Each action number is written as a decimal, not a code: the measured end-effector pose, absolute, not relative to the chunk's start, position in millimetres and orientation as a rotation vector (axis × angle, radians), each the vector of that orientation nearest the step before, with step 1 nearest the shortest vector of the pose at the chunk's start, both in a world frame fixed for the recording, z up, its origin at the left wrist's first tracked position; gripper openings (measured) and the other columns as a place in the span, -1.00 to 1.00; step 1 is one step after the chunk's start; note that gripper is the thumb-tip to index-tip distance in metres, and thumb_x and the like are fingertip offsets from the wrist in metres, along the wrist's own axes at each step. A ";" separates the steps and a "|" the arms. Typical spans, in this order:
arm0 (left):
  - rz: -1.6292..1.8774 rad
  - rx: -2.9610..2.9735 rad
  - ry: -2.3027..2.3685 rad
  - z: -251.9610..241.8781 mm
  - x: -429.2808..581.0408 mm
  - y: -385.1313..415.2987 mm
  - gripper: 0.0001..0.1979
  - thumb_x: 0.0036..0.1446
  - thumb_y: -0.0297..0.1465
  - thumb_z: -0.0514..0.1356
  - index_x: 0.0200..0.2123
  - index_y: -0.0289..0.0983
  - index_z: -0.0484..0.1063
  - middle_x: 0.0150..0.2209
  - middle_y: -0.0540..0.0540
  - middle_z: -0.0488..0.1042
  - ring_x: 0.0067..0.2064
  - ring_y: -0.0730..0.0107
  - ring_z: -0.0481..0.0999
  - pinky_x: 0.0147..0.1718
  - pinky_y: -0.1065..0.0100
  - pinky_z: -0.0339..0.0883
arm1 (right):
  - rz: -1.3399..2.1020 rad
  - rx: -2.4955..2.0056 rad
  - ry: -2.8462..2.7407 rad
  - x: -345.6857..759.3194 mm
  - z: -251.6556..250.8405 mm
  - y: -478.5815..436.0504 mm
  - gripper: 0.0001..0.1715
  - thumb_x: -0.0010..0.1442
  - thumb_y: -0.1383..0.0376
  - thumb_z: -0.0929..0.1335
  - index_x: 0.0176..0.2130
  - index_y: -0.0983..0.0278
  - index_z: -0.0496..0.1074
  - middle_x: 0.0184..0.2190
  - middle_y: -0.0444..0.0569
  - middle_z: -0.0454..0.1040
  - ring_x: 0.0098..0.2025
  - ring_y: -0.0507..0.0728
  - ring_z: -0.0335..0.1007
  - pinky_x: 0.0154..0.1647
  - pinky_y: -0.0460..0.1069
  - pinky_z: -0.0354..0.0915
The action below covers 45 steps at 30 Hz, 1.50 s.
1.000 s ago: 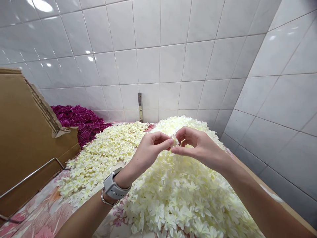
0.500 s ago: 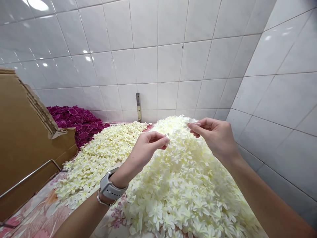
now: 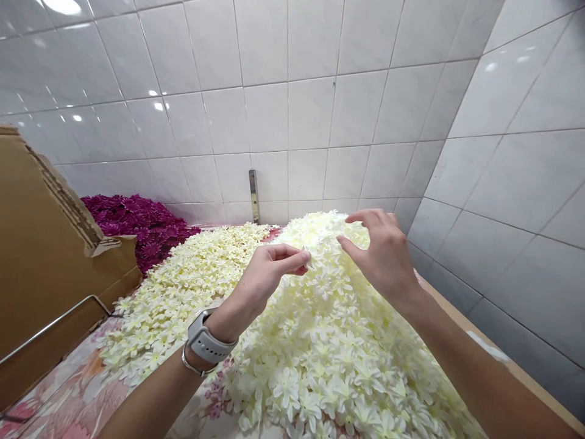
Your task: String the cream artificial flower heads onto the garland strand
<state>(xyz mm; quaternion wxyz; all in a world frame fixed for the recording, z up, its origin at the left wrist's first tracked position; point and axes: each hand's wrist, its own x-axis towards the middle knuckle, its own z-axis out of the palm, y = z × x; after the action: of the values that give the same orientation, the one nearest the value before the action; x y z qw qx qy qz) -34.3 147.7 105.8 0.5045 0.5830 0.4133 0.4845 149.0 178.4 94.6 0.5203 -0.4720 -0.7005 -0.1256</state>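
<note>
Between the thumb and fingers of my left hand [image 3: 278,268] a small white flower [image 3: 309,258] is pinched, its petals only partly showing. My right hand [image 3: 381,253] is open, thumb and fingers apart, over the upper right of a tall heap of white flowers [image 3: 320,347]. Nothing shows between its fingers. Left of that heap spreads a flatter layer of smaller cream flowers [image 3: 183,292]. On my left wrist is a watch with a pale strap [image 3: 208,341] and a thin bracelet.
A torn cardboard box [image 3: 55,256] stands at the left, with a bent metal rod [image 3: 59,323] by it. Purple flowers [image 3: 141,228] are piled behind. A metal strip [image 3: 254,198] is fixed to the tiled wall [image 3: 311,116]. Floral cloth [image 3: 86,396] covers the surface.
My right hand has opened from a pinch; the white petal piece it held no longer shows in its fingers. My left hand keeps its pinch in nearly the same place.
</note>
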 end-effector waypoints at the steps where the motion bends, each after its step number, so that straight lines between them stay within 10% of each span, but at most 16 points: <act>1: 1.175 1.399 0.992 105.9 -34.3 147.5 -0.80 -0.17 -0.28 0.34 -0.56 -0.32 0.52 -0.52 -0.02 0.45 -0.41 0.46 0.39 -0.27 0.35 0.27 | -0.178 -1.098 -1.706 147.9 96.7 175.2 -0.84 0.08 0.24 0.36 -0.31 0.27 0.37 -0.32 0.01 0.42 -0.27 0.17 0.32 -0.25 0.06 0.24; 12: 1.112 1.426 0.802 106.5 -38.3 147.8 -0.81 -0.12 -0.29 0.33 -0.51 -0.33 0.52 -0.49 0.00 0.44 -0.38 0.48 0.41 -0.25 0.37 0.26 | 0.907 -0.742 -1.852 137.5 108.1 153.4 -0.73 0.04 0.14 0.41 -0.47 0.29 0.38 -0.50 -0.11 0.40 -0.44 0.02 0.33 -0.44 -0.08 0.26; 23: 1.166 1.369 0.951 107.2 -35.0 145.8 -0.82 -0.13 -0.31 0.33 -0.55 -0.33 0.52 -0.50 -0.02 0.44 -0.39 0.47 0.38 -0.27 0.36 0.23 | -0.027 -1.048 -1.653 136.3 99.0 161.9 -0.84 0.12 0.23 0.33 -0.35 0.29 0.38 -0.40 -0.03 0.45 -0.40 0.08 0.32 -0.38 -0.01 0.23; 32: 1.132 1.453 0.818 106.4 -36.2 141.6 -0.79 -0.08 -0.30 0.31 -0.60 -0.32 0.47 -0.60 0.06 0.35 -0.48 0.55 0.30 -0.37 0.43 0.19 | 0.940 -0.744 -1.889 135.9 107.7 150.1 -0.72 0.05 0.12 0.41 -0.38 0.30 0.40 -0.41 -0.06 0.46 -0.34 0.09 0.41 -0.34 -0.04 0.31; 39: 1.068 1.416 0.752 109.0 -39.0 142.8 -0.85 -0.01 -0.34 0.28 -0.46 -0.32 0.54 -0.45 -0.02 0.47 -0.31 0.48 0.42 -0.21 0.42 0.26 | 0.995 -0.769 -1.679 141.9 107.2 159.0 -0.76 0.03 0.15 0.42 -0.46 0.30 0.44 -0.51 -0.10 0.38 -0.47 -0.01 0.26 -0.44 -0.08 0.23; 45: 1.148 1.343 0.882 107.4 -38.0 146.1 -0.84 -0.08 -0.33 0.32 -0.51 -0.33 0.53 -0.44 -0.03 0.47 -0.33 0.47 0.42 -0.21 0.39 0.27 | 0.138 -1.092 -1.493 142.2 103.5 162.0 -0.74 0.08 0.16 0.36 -0.28 0.30 0.43 -0.36 -0.02 0.46 -0.37 0.08 0.31 -0.36 -0.01 0.23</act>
<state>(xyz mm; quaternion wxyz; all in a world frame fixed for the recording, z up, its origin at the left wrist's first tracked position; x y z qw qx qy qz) -38.0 146.1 107.4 0.5509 0.5674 0.3728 0.4853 142.2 162.0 103.5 0.5999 -0.4709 -0.6440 0.0594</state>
